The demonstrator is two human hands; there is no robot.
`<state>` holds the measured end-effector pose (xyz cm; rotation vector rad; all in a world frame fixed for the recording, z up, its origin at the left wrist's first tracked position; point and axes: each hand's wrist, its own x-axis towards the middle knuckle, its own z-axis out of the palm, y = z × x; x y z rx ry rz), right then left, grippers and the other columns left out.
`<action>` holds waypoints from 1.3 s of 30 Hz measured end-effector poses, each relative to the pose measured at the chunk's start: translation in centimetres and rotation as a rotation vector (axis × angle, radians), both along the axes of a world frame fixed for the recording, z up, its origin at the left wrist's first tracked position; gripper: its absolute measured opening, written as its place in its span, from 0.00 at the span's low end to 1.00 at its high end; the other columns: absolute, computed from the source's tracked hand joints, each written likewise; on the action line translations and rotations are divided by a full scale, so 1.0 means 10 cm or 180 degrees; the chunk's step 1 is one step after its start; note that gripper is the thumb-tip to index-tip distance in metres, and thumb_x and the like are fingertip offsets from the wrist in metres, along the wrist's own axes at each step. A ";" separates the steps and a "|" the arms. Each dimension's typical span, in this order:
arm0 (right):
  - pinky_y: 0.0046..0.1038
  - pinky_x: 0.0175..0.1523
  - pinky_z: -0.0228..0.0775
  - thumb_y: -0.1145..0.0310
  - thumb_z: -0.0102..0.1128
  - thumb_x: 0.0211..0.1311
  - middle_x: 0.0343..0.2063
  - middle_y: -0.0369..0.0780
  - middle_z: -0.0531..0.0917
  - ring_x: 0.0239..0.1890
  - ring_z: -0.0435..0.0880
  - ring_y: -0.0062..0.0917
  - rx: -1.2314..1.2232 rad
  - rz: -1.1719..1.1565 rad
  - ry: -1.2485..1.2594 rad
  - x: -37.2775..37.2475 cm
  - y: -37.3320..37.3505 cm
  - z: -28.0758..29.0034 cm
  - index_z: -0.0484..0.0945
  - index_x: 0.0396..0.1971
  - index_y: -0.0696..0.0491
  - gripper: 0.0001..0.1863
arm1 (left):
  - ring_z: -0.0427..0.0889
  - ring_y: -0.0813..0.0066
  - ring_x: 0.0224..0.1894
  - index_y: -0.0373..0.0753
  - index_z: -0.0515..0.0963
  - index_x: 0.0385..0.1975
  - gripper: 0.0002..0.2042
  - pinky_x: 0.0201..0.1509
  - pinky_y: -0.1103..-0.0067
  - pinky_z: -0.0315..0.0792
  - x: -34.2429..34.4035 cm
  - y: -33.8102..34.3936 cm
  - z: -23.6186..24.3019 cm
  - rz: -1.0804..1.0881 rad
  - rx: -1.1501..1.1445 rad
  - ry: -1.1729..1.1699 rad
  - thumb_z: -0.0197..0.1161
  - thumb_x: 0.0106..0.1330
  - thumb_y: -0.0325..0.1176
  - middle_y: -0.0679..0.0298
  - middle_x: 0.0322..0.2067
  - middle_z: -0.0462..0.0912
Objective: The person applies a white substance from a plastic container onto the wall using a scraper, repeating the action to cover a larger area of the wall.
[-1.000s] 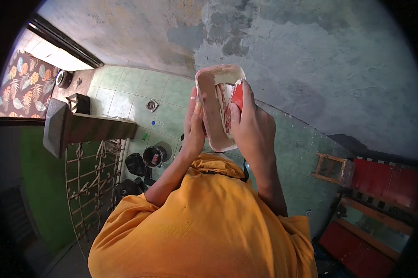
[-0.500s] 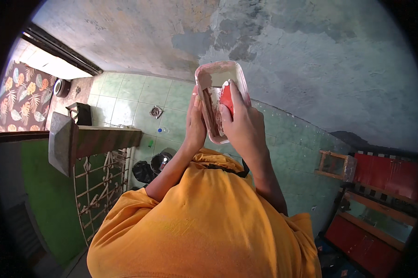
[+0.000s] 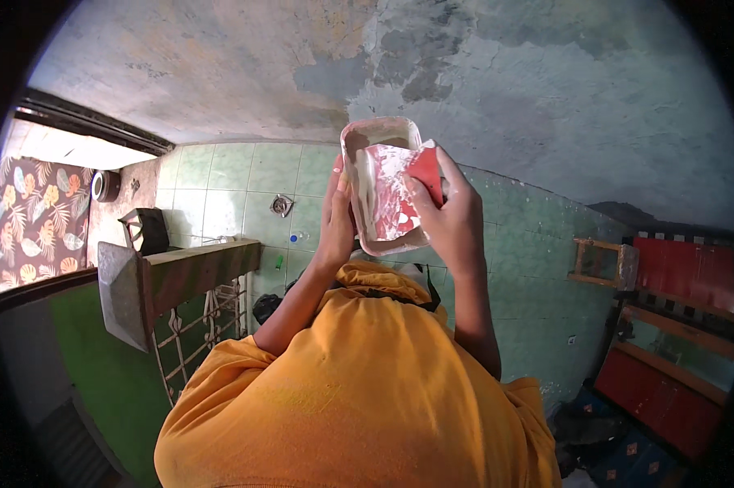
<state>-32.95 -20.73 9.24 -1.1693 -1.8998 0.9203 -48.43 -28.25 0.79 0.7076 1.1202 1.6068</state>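
Note:
My left hand (image 3: 337,224) supports a pale, pink-stained oblong tub (image 3: 351,143) from its left side, fingers closed along the outer wall. The tub is smeared inside with whitish paste. In my right hand (image 3: 456,218) is a flat red putty spreader (image 3: 425,172), pinched at its right end between thumb and fingers. Its broad face is turned upward over the tub, streaked with white paste. Most of the tub's bottom is hidden beneath the spreader.
A patchy grey plastered wall (image 3: 529,106) rises in front, above green floor tiles (image 3: 257,175). To the left stand a capped post (image 3: 123,294) and a metal railing (image 3: 190,337). A small wooden frame (image 3: 599,262) and red cabinet (image 3: 682,272) are at right.
My right hand has moved slightly right and turned the spreader, so its paste-streaked broad face now shows across the tub. The tub sits a little lower in view.

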 end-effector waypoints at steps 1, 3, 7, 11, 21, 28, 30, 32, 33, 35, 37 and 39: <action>0.35 0.45 0.79 0.67 0.67 0.64 0.41 0.57 0.86 0.40 0.89 0.41 -0.0396 -0.0142 0.0257 0.03 0.02 -0.02 0.72 0.62 0.64 0.29 | 0.60 0.66 0.75 0.34 0.44 0.78 0.31 0.78 0.72 0.55 -0.02 0.00 0.01 0.0046 0.0061 0.0187 0.35 0.83 0.46 0.55 0.75 0.57; 0.29 0.44 0.79 0.68 0.66 0.67 0.41 0.50 0.87 0.39 0.88 0.27 -0.0721 -0.0299 0.0444 0.13 0.08 -0.08 0.70 0.64 0.67 0.30 | 0.60 0.66 0.75 0.34 0.45 0.78 0.31 0.78 0.72 0.55 -0.04 0.05 0.06 0.0029 0.0010 0.0013 0.35 0.83 0.45 0.55 0.75 0.57; 0.21 0.36 0.77 0.70 0.65 0.70 0.39 0.43 0.86 0.35 0.83 0.16 -0.1166 -0.0544 0.0712 0.31 0.08 -0.07 0.64 0.67 0.69 0.31 | 0.60 0.67 0.75 0.33 0.46 0.78 0.30 0.77 0.73 0.55 -0.15 0.09 -0.10 -0.0056 0.0117 -0.0290 0.37 0.83 0.44 0.55 0.74 0.58; 0.16 0.27 0.70 0.68 0.66 0.69 0.35 0.38 0.85 0.28 0.79 0.11 -0.1465 -0.0797 0.1135 0.56 0.09 -0.20 0.67 0.66 0.67 0.31 | 0.60 0.66 0.75 0.33 0.47 0.78 0.30 0.77 0.73 0.55 -0.12 0.06 0.03 -0.0178 0.0008 -0.0231 0.38 0.83 0.44 0.54 0.74 0.58; 0.17 0.22 0.71 0.62 0.68 0.67 0.38 0.36 0.86 0.32 0.82 0.12 -0.1923 -0.0832 0.1425 1.26 0.41 -0.40 0.65 0.68 0.65 0.36 | 0.57 0.63 0.76 0.31 0.50 0.77 0.32 0.78 0.71 0.53 0.37 0.23 -0.14 -0.0062 -0.0317 -0.0332 0.40 0.82 0.47 0.53 0.75 0.57; 0.16 0.23 0.68 0.60 0.68 0.67 0.37 0.33 0.86 0.30 0.84 0.12 -0.1969 -0.0993 0.1582 1.81 0.77 -0.51 0.76 0.59 0.56 0.25 | 0.79 0.69 0.59 0.37 0.61 0.72 0.28 0.62 0.72 0.76 1.06 0.32 0.09 0.0132 -0.0614 -0.0034 0.40 0.81 0.50 0.59 0.60 0.76; 0.16 0.23 0.69 0.60 0.68 0.67 0.36 0.33 0.86 0.30 0.83 0.12 -0.2122 -0.0975 0.1607 1.91 0.85 -0.48 0.75 0.60 0.56 0.26 | 0.67 0.66 0.70 0.34 0.54 0.76 0.32 0.73 0.71 0.62 1.16 0.31 -0.02 0.0172 -0.0701 -0.0648 0.35 0.82 0.53 0.55 0.70 0.65; 0.16 0.23 0.68 0.61 0.68 0.67 0.37 0.32 0.86 0.30 0.83 0.11 -0.2139 -0.0760 0.1653 1.93 0.87 -0.53 0.75 0.60 0.56 0.26 | 0.68 0.66 0.69 0.34 0.55 0.75 0.32 0.72 0.71 0.64 1.24 0.22 -0.08 0.0250 -0.0695 -0.0358 0.36 0.82 0.53 0.56 0.69 0.67; 0.16 0.23 0.67 0.60 0.68 0.67 0.37 0.32 0.86 0.29 0.83 0.11 -0.2081 -0.0790 0.1644 1.93 0.88 -0.63 0.75 0.60 0.56 0.26 | 0.70 0.67 0.68 0.34 0.56 0.75 0.32 0.71 0.72 0.65 1.29 0.20 -0.06 0.0235 -0.0692 -0.0098 0.37 0.82 0.53 0.56 0.68 0.68; 0.16 0.23 0.66 0.60 0.68 0.67 0.36 0.32 0.86 0.29 0.82 0.11 -0.2066 -0.0776 0.1643 1.93 0.94 -0.77 0.75 0.61 0.56 0.26 | 0.74 0.71 0.61 0.34 0.60 0.72 0.27 0.65 0.73 0.70 1.37 0.18 -0.02 0.0419 -0.0783 0.0088 0.42 0.80 0.45 0.58 0.62 0.73; 0.15 0.25 0.66 0.59 0.67 0.68 0.39 0.30 0.86 0.31 0.81 0.09 -0.2317 -0.0742 0.1522 1.91 1.01 -0.83 0.76 0.59 0.53 0.24 | 0.79 0.76 0.55 0.35 0.65 0.68 0.23 0.58 0.75 0.76 1.39 0.11 0.00 0.0605 -0.0879 0.0279 0.48 0.78 0.38 0.60 0.56 0.78; 0.15 0.27 0.67 0.59 0.67 0.69 0.40 0.29 0.85 0.33 0.80 0.09 -0.2512 -0.0791 0.1667 1.82 1.05 -0.93 0.77 0.58 0.51 0.22 | 0.77 0.77 0.55 0.34 0.66 0.67 0.22 0.59 0.76 0.75 1.33 0.02 -0.08 0.0698 -0.0824 0.1095 0.51 0.76 0.33 0.60 0.55 0.78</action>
